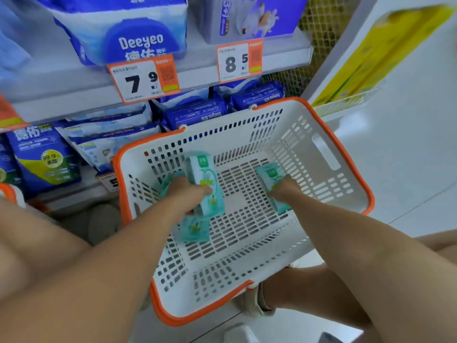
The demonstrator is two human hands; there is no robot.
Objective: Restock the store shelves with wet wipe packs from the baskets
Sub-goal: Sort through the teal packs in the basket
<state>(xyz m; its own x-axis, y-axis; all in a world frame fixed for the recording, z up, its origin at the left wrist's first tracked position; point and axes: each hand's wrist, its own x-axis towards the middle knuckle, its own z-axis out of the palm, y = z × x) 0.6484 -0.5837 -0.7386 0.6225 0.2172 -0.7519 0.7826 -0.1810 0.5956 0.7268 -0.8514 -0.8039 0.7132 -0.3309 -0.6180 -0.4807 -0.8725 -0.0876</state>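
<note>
Both hands reach down inside the white basket [309,154] with the orange rim. We note the left hand [190,195] curled around a teal wet wipe pack [206,184], which is lifted and tilted with its far end pointing up toward the shelves. We see the right hand [284,189] with its fingers closed on a second teal pack [270,175] near the right side of the basket floor; whether that pack is off the floor we cannot tell. A third teal pack [195,229] lies flat on the slotted floor, just below the left hand, and another teal edge [164,185] shows behind the left wrist, mostly hidden. Beyond the basket we record shelves with blue wipe bags [195,113] and two orange-framed price tags, one reading 7.9 [143,79] and one 8.5 [238,60].
</note>
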